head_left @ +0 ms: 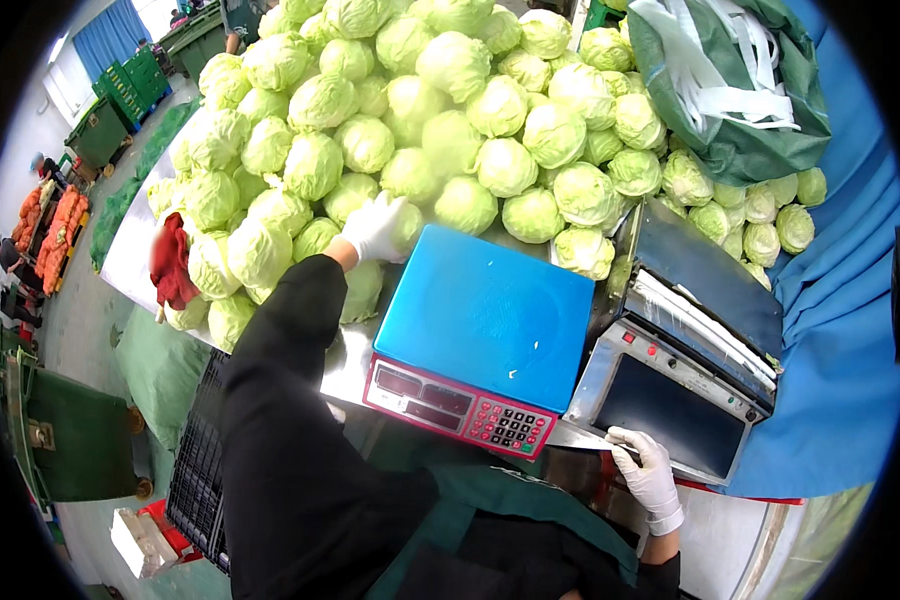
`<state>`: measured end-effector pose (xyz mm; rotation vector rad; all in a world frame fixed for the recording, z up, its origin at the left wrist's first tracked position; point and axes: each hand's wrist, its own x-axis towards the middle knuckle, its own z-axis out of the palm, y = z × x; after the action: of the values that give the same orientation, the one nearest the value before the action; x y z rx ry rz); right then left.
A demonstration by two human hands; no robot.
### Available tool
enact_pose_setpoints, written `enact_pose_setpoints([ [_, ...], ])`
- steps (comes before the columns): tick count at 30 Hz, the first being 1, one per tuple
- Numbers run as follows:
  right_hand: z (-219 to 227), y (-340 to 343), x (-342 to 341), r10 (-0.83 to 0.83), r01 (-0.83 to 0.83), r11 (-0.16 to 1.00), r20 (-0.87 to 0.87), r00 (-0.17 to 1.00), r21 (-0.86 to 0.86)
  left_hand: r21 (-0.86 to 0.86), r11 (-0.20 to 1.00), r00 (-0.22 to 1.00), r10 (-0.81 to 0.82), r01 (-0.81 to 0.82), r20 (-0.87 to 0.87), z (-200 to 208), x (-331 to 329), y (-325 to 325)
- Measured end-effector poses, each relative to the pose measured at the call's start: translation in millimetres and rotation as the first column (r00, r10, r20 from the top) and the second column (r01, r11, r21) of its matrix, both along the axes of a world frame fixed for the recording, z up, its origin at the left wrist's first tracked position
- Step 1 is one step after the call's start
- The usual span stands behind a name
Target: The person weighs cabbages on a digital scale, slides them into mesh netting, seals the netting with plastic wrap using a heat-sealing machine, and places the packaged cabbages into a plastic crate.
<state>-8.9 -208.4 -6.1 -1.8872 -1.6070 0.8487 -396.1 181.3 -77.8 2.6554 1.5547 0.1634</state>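
Note:
My left hand (pixel 373 228), in a white glove, reaches to the near edge of a big heap of pale green cabbages (pixel 313 166). Its fingers close against one cabbage (pixel 408 228) just behind the scale; part of the grip is hidden. My right hand (pixel 648 478), also gloved, is closed around the handle of a knife (pixel 578 436). The blade points left along the front right corner of the scale. Between my hands stands a digital scale (pixel 485 300) with a bare blue top and a pink-edged keypad panel.
Right of the scale sits a wrapping machine (pixel 675 400) with a dark plate. A green bag (pixel 735 110) with white straps lies on the cabbages at far right. Red cloth (pixel 173 262) rests at the heap's left. A black crate (pixel 198 455) and green bin (pixel 80 435) stand left.

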Motion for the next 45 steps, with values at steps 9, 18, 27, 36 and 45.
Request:
enact_pose_setpoints([
  [9, -0.4, 0.7, 11.3, 0.045, -0.045, 0.997, 0.006, 0.999, 0.062, -0.014, 0.994, 0.844, 0.101, -0.110, 0.527, 59.5, -18.9, 0.2],
  [18, 5.0, 30.5, -22.1, 0.198, -0.197, 0.970, 0.009, 0.980, 0.141, -0.102, 0.961, 0.882, -0.190, 0.257, 0.432, 107.7, 51.2, -109.5],
  [27, -8.2, 32.9, -34.4, 0.252, -0.260, 0.938, 0.064, 0.966, 0.229, -0.108, 0.971, 0.976, -0.208, 0.214, 0.068, 113.2, 111.0, -143.2],
  [36, -27.2, 39.0, -44.9, 0.304, -0.330, 0.910, 0.137, 0.943, 0.250, -0.104, 0.966, 0.894, -0.175, 0.238, 0.413, 80.5, 81.1, -161.4],
  [45, -48.4, 71.1, -43.7, -0.073, 0.166, 0.970, -0.436, 0.897, 0.180, -0.377, 0.921, 0.433, 0.304, 0.093, 0.849, 65.3, 39.2, -181.6],
])
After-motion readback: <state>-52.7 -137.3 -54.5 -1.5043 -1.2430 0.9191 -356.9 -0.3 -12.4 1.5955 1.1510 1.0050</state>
